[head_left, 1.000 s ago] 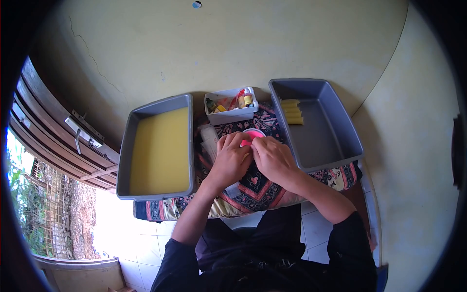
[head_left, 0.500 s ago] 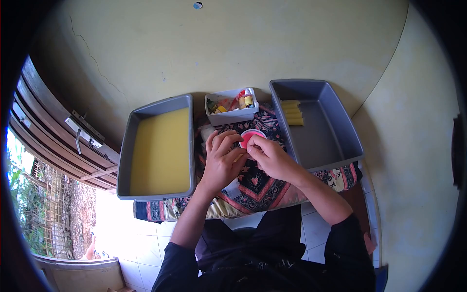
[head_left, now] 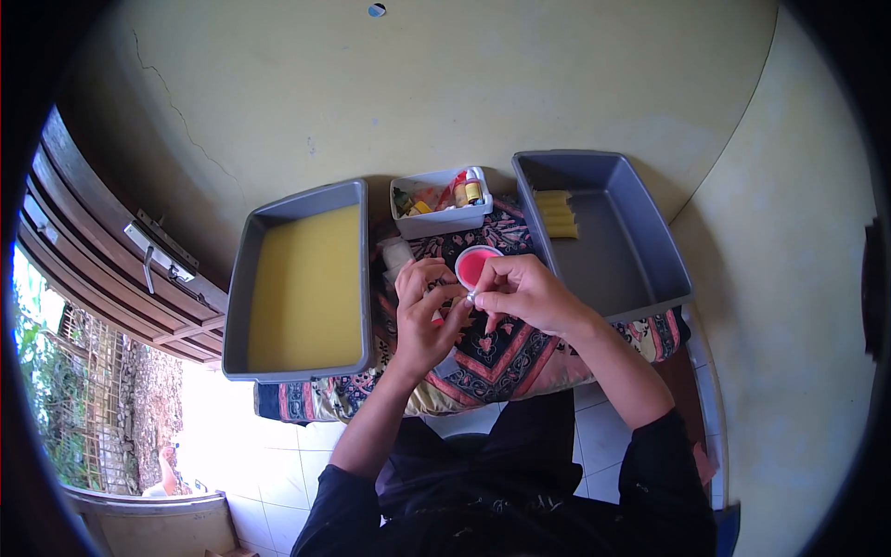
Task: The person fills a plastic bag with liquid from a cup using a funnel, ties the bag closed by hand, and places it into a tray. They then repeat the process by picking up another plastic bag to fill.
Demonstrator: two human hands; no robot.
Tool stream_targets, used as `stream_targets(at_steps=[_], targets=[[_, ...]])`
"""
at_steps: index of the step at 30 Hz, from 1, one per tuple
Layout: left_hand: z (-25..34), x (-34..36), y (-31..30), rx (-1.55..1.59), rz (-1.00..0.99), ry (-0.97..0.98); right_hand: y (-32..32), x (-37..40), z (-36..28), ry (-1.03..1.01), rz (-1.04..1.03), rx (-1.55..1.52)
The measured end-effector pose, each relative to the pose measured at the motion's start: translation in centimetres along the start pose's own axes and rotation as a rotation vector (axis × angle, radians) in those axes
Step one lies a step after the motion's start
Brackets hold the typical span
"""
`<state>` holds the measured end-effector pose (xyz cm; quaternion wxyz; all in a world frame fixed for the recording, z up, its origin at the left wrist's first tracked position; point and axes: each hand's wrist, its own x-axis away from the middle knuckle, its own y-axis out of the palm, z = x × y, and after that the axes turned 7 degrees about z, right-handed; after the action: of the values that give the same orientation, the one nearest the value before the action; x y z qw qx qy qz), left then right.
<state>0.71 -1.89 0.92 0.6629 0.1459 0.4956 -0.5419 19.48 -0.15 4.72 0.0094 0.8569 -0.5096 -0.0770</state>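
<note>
My left hand [head_left: 425, 325] and my right hand [head_left: 534, 295] meet above the patterned cloth, fingertips almost touching. Between them is a small, shiny whitish piece [head_left: 471, 298], pinched by the thumb and fingers of both hands; its kind is too small to make out. Just beyond my fingers stands a round white-rimmed tub [head_left: 476, 265] with bright pink-red inside. A stack of clear plastic pieces [head_left: 397, 253] lies behind my left hand, and another clear piece [head_left: 447, 364] shows below it.
A grey tray [head_left: 369, 278] of yellow liquid [head_left: 311, 288] stands left. The grey tray [head_left: 617, 269] on the right holds several yellow tubes [head_left: 555, 215]. At the back, a white box [head_left: 444, 224] contains small bottles [head_left: 473, 189]. The patterned cloth [head_left: 506, 357] covers the table; a door [head_left: 139, 251] opens at left.
Both hands have shifted slightly down and toward me, uncovering more of the tub. The whitish piece between my fingertips now shows.
</note>
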Motion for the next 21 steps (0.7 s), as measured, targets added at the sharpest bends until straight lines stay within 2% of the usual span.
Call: stream_targets(at_steps=[4, 6, 9, 10, 12, 14, 15, 17, 21], targets=[[-0.5, 0.3, 0.3, 0.063, -0.084, -0.036, -0.4, 0.2, 0.2, 0.003, 0.034, 0.101], [-0.7, 0.4, 0.1, 0.330, -0.180, -0.205, -0.3, 0.4, 0.4, 0.005, 0.053, 0.107], [-1.5, 0.9, 0.5, 0.472, -0.229, -0.261, -0.1, 0.6, 0.8, -0.014, 0.059, 0.191], [-1.4, 1.1, 0.8, 0.471, -0.230, -0.259, 0.2, 0.7, 1.1, -0.094, 0.102, 0.258], [-1.1, 1.6, 1.4, 0.701, -0.192, -0.475, 0.7, 0.7, 1.3, -0.175, 0.143, 0.322], [-1.3, 1.6, 1.6, 0.688, -0.169, -0.454, 1.1, 0.7, 1.3, -0.355, 0.237, 0.474], [-1.3, 1.6, 1.7, 0.676, -0.147, -0.436, 1.3, 0.8, 1.3, -0.353, 0.237, 0.475], [-1.1, 1.7, 2.0, 0.692, -0.126, -0.472, 1.9, 0.8, 1.3, -0.602, 0.358, 0.693], [-0.9, 1.5, 1.8, 0.719, -0.143, -0.598, 2.0, 0.9, 1.9, -0.723, 0.406, 0.798]])
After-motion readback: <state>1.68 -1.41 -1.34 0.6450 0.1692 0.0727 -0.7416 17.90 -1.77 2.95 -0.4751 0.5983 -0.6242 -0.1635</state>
